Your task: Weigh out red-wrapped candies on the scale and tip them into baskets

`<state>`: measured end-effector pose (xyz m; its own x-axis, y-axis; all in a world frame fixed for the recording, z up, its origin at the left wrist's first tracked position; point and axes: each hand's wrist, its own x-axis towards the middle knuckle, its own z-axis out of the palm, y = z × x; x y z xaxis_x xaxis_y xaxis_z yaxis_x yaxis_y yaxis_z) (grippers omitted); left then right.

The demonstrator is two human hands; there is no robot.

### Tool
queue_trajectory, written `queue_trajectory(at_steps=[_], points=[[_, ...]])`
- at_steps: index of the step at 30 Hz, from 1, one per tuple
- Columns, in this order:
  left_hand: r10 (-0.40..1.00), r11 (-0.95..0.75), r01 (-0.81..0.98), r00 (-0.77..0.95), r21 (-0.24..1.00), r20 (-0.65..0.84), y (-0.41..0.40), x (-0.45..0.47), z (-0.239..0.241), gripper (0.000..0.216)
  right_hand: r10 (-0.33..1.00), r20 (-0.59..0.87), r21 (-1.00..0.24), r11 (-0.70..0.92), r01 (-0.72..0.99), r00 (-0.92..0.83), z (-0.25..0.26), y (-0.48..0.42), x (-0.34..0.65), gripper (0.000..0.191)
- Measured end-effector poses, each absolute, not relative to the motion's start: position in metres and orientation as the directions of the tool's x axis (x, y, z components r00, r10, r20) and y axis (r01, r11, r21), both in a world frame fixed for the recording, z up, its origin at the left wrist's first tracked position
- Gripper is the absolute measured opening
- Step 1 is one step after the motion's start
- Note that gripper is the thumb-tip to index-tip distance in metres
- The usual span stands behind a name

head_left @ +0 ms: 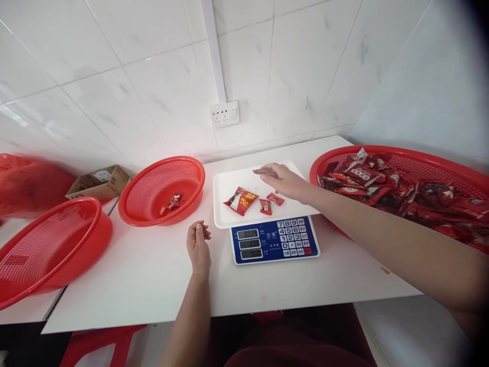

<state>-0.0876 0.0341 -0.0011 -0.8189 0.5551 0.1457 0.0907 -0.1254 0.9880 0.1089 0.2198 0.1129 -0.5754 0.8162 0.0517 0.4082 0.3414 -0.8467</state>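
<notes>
White tabletop (153,275) with a tray (220,204): right hand (284,181) fingers pinch a candy (263,172) at their tips, left hand (198,247) fingers curled shut.

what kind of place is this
Likely a small snack-weighing or packing station: a digital scale with a white tray on a white table, a red basket heaped with wrapped snacks, the right hand holding a snack packet over the tray.
</notes>
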Motion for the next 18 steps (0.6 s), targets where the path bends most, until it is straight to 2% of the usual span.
queue_trajectory(at_steps=[4,9,13,18], points=[[0.558,-0.115,0.098,-0.817,0.988,0.146,0.034,-0.088,-0.002,0.026,0.811,-0.049,-0.879,0.243,0.411,-0.583,0.118,0.218,0.108,0.043],[0.561,-0.105,0.107,-0.814,0.989,0.148,0.035,-0.089,-0.002,0.026,0.796,-0.054,-0.881,0.247,0.404,-0.603,0.123,0.215,0.106,0.036],[0.564,-0.095,0.113,-0.812,0.989,0.147,0.034,-0.089,-0.003,0.027,0.791,0.013,-0.831,0.348,0.434,-0.611,0.12,0.213,0.107,0.044],[0.554,-0.085,0.124,-0.819,0.989,0.151,0.033,-0.089,-0.003,0.027,0.729,0.031,-0.659,0.529,0.535,-0.684,0.126,0.211,0.122,0.055]])
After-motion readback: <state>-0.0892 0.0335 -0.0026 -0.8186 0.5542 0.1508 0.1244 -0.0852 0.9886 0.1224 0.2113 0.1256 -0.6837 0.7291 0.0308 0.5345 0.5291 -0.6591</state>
